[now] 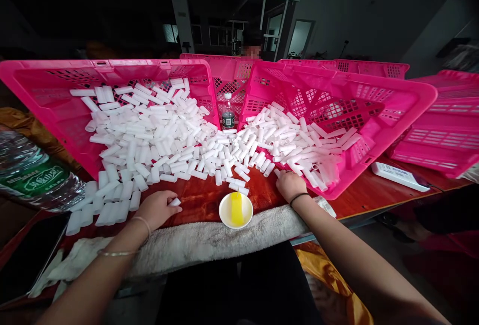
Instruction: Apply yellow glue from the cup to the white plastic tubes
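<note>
My left hand (157, 209) rests low over the red table, thumb and fingers closed on a short white plastic tube (174, 203). To the right, my right hand (292, 185) is curled at the edge of the heap, its fingertips on another white tube (277, 172). Between my hands stands a small white bowl (224, 218) with a yellow block (236, 209) in it. Many loose white tubes (160, 130) spill out of two tilted pink crates onto the table. Beside my left wrist, more tubes (112, 213) lie side by side in a row.
The left pink crate (71, 115) and right pink crate (389, 100) flank a small bottle (227, 113). A large water bottle (37, 175) lies at left, above a dark flat device (28, 255). A rolled towel (198, 240) lines the front edge. A white box (398, 175) lies at right.
</note>
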### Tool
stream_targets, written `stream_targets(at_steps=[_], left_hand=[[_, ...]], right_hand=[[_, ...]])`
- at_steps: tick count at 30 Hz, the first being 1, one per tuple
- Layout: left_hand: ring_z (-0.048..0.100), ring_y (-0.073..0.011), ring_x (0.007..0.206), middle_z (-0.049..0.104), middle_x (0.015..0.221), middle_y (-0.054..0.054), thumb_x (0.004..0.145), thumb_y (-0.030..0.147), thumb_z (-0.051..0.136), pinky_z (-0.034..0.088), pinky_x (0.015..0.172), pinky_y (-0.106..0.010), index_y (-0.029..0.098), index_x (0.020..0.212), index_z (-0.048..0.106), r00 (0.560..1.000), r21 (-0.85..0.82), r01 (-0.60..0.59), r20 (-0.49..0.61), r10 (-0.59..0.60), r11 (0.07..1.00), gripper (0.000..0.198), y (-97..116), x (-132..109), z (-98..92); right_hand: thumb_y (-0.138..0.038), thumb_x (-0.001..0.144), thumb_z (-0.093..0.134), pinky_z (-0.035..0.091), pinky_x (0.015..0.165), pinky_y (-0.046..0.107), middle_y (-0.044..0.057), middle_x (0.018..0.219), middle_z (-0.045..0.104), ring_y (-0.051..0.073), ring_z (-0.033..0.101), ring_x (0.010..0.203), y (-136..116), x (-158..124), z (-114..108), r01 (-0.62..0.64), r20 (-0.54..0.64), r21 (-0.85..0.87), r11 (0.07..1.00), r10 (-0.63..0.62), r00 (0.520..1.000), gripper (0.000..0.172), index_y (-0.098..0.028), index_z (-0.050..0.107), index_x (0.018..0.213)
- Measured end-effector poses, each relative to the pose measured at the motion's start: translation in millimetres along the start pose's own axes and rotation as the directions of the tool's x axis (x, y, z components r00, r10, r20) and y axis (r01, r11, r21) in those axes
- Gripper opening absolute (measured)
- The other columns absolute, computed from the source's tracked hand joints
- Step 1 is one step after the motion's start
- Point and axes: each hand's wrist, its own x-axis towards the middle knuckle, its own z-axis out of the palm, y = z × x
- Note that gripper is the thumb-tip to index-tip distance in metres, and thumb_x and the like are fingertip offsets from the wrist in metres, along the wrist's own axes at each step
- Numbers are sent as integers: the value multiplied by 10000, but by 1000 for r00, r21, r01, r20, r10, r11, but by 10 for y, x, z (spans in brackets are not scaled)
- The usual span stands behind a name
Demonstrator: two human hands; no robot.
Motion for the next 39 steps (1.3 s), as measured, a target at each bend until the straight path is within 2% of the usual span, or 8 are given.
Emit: stream_targets(at_steps=[5,8,11,14,20,28,34,39], left_hand=[[592,-249,989,630,1018,-82,804,445,472,467,875,-345,187,998,604,958,-247,-225,-234,167,943,349,10,-408,228],[610,-210,857,610,934,-58,865,430,382,498,781,-330,196,965,504,933,-368,-277,-326,155,888,282,216,-468,289],[599,-186,748,582,841,-24,872,390,398,508,708,-328,206,945,442,933,-407,-302,-311,180,862,203,549,-447,330],[602,-200,823,581,928,-44,814,381,528,517,747,-360,205,979,436,910,-392,-401,-276,310,828,259,832,-405,407],[491,-346,1183,509,1246,-157,487,442,838,444,962,-504,189,1204,401,870,-419,-493,-264,417,763,877,1018,-333,631],[511,-350,1163,533,1280,-133,495,437,833,422,982,-510,207,1237,433,904,-493,-428,-215,370,758,873,1010,-313,703],[512,-334,1160,540,1281,-112,485,414,843,413,988,-495,216,1207,464,910,-528,-414,-209,359,741,839,1007,-318,693],[530,-328,1135,555,1260,-111,475,428,847,426,971,-483,217,1198,471,905,-539,-424,-225,361,728,842,1011,-313,699]], right_hand=[[-300,896,469,517,680,371,160,853,685,274,671,778,145,-475,-93,136,-68,205,969,-124,990,337,-77,522,1144],[-325,922,455,529,787,354,114,1001,672,231,646,906,-52,-737,-45,470,-235,590,656,-417,878,298,-175,555,1159],[-244,946,400,517,862,368,106,1079,638,211,612,994,-350,-825,82,598,-316,684,418,-568,760,331,-215,536,1247],[-183,936,386,511,886,404,132,1104,603,225,587,1029,-511,-745,172,648,-333,623,437,-602,726,391,-188,477,1316],[-161,892,482,518,843,395,119,1015,613,230,591,982,-459,-598,236,728,-365,552,406,-667,649,220,-181,628,1055],[-261,886,522,533,716,332,61,921,612,179,608,802,-458,-616,170,398,-102,809,433,-564,820,225,-187,519,1098],[-209,868,528,499,818,377,86,973,551,215,564,931,-445,-676,116,620,-249,682,389,-673,696,118,-200,609,954],[-276,877,540,537,710,340,69,934,602,197,609,840,-431,-777,180,375,-140,854,362,-533,834,264,-206,511,1129]])
